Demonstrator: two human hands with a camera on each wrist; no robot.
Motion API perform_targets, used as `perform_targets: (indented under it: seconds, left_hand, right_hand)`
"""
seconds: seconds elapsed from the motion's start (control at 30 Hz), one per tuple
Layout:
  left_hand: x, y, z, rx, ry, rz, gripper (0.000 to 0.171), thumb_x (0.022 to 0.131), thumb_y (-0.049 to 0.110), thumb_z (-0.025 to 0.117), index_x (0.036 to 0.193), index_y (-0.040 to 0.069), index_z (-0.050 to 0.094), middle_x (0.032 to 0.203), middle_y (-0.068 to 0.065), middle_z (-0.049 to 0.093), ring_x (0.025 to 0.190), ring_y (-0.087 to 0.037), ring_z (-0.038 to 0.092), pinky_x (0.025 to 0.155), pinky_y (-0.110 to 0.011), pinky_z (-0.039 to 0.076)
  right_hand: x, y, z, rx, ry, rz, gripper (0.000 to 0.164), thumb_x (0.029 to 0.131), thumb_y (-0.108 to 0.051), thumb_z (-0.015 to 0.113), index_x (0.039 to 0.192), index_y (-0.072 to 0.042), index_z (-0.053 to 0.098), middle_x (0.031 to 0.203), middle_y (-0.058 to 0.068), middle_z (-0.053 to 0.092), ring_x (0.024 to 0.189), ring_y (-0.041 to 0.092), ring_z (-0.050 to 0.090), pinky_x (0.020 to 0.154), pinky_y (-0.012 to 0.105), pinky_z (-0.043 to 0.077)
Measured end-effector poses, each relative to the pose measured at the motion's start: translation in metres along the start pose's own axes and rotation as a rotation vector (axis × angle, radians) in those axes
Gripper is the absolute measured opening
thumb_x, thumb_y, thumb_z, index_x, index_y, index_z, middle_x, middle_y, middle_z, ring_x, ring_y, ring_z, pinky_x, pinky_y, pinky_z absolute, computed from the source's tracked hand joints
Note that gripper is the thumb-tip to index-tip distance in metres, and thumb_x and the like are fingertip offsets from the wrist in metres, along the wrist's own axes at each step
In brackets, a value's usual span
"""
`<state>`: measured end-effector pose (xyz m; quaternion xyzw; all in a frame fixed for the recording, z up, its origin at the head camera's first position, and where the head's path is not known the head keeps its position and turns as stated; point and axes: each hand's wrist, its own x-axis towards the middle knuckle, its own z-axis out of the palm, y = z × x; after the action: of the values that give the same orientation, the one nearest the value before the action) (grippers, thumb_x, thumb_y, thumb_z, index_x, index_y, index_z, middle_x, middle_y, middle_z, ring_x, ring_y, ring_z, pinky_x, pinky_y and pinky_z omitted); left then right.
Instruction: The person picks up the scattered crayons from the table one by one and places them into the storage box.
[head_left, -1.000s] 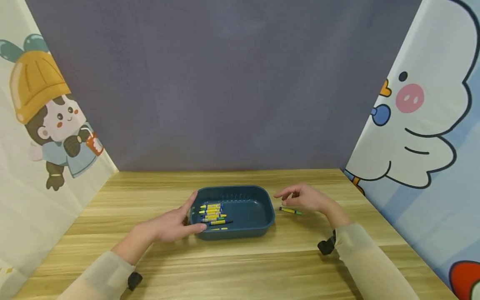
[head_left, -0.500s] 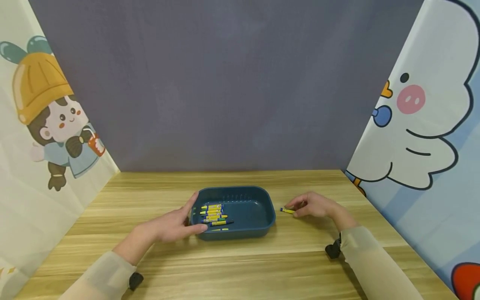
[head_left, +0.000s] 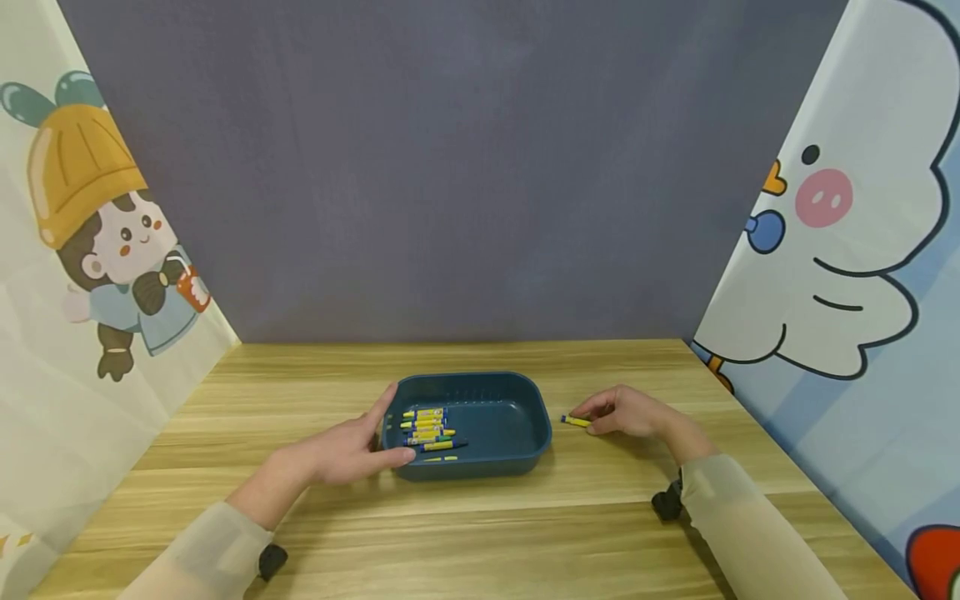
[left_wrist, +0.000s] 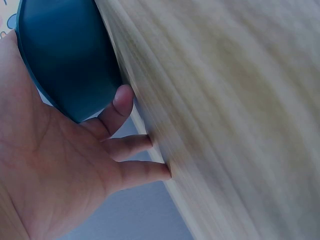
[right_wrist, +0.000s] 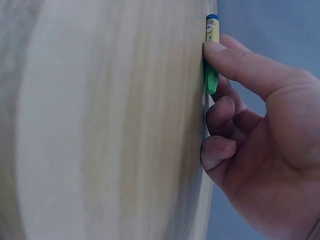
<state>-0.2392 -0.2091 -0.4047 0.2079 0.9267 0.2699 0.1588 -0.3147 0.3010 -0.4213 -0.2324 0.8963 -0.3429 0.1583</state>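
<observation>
A dark blue rectangular tray with rounded corners stands on the wood-grain table. My left hand rests against its left end, thumb over the near rim and index finger by the far left corner. In the left wrist view, the other fingers reach down to the tabletop beside the tray wall. Several crayons with yellow wrappers lie side by side in the tray's left part. To the right of the tray, my right hand pinches a green-tipped crayon between thumb and index finger, low at the tabletop.
A grey panel rises behind the table. Cartoon-printed walls slope in on both sides, a child figure at left and a white bird at right. Bare wood separates the tray from the right hand.
My right hand has come down and slightly rightward onto the loose crayon and now pinches it. My left hand and the tray stay in place.
</observation>
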Motion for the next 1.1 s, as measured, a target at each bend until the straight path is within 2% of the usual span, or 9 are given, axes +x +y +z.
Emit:
perform_targets:
  seconds: [0.1, 0.2, 0.33, 0.47, 0.6, 0.83, 1.1]
  left_hand:
    - [-0.001, 0.0, 0.0, 0.003, 0.004, -0.004, 0.12, 0.103, 0.07, 0.064, 0.176, 0.022, -0.017, 0.096, 0.0, 0.07, 0.093, -0.015, 0.064, 0.1, -0.049, 0.053]
    - [-0.001, 0.001, 0.0, 0.002, 0.002, -0.006, 0.12, 0.102, 0.07, 0.064, 0.176, 0.023, -0.017, 0.096, 0.0, 0.07, 0.093, -0.014, 0.064, 0.099, -0.048, 0.053]
    - [-0.001, 0.001, 0.0, -0.001, 0.003, -0.006, 0.12, 0.102, 0.07, 0.064, 0.176, 0.023, -0.017, 0.097, -0.001, 0.07, 0.094, -0.014, 0.064, 0.101, -0.049, 0.053]
    - [-0.002, 0.001, 0.0, 0.0, 0.007, -0.009, 0.12, 0.102, 0.071, 0.065, 0.176, 0.024, -0.017, 0.1, -0.002, 0.071, 0.096, -0.015, 0.064, 0.103, -0.051, 0.052]
    - [-0.002, 0.001, 0.0, 0.01, 0.008, -0.007, 0.12, 0.102, 0.071, 0.064, 0.176, 0.022, -0.017, 0.1, -0.002, 0.071, 0.097, -0.015, 0.065, 0.105, -0.052, 0.052]
    - [-0.002, 0.002, -0.001, 0.011, 0.004, -0.002, 0.12, 0.102, 0.071, 0.063, 0.176, 0.023, -0.018, 0.1, -0.001, 0.071, 0.096, -0.014, 0.065, 0.103, -0.05, 0.053]
    - [-0.001, 0.0, -0.001, 0.013, 0.003, -0.01, 0.121, 0.102, 0.071, 0.064, 0.176, 0.021, -0.017, 0.098, -0.001, 0.07, 0.094, -0.015, 0.064, 0.101, -0.049, 0.053]
  right_hand:
    - [-0.001, -0.001, 0.001, -0.016, 0.022, 0.003, 0.031, 0.101, -0.017, 0.079, 0.131, -0.012, 0.082, 0.132, 0.011, 0.077, 0.106, 0.015, 0.064, 0.09, 0.032, 0.053]
    - [-0.002, -0.002, 0.001, -0.039, 0.049, 0.006, 0.032, 0.102, -0.019, 0.077, 0.134, -0.014, 0.081, 0.116, 0.008, 0.079, 0.095, 0.015, 0.063, 0.081, 0.031, 0.052]
    - [-0.004, -0.01, -0.003, -0.072, 0.09, 0.011, 0.033, 0.103, -0.022, 0.076, 0.136, -0.02, 0.08, 0.098, 0.003, 0.071, 0.079, 0.016, 0.058, 0.069, 0.029, 0.049]
    - [-0.003, -0.022, -0.007, -0.096, 0.127, 0.011, 0.031, 0.105, -0.029, 0.075, 0.135, -0.026, 0.08, 0.104, 0.001, 0.071, 0.081, 0.018, 0.055, 0.069, 0.031, 0.048]
    - [-0.001, -0.035, -0.007, -0.102, 0.145, -0.009, 0.032, 0.106, -0.032, 0.073, 0.137, -0.027, 0.079, 0.11, 0.001, 0.075, 0.084, 0.017, 0.055, 0.07, 0.031, 0.047]
    - [0.005, -0.061, -0.006, -0.056, 0.131, -0.082, 0.032, 0.106, -0.028, 0.074, 0.138, -0.024, 0.079, 0.128, 0.006, 0.077, 0.083, 0.017, 0.056, 0.07, 0.031, 0.049]
    - [0.021, -0.087, 0.004, -0.037, 0.096, -0.14, 0.031, 0.107, -0.023, 0.074, 0.137, -0.027, 0.079, 0.123, 0.003, 0.074, 0.067, 0.01, 0.045, 0.062, 0.027, 0.042]
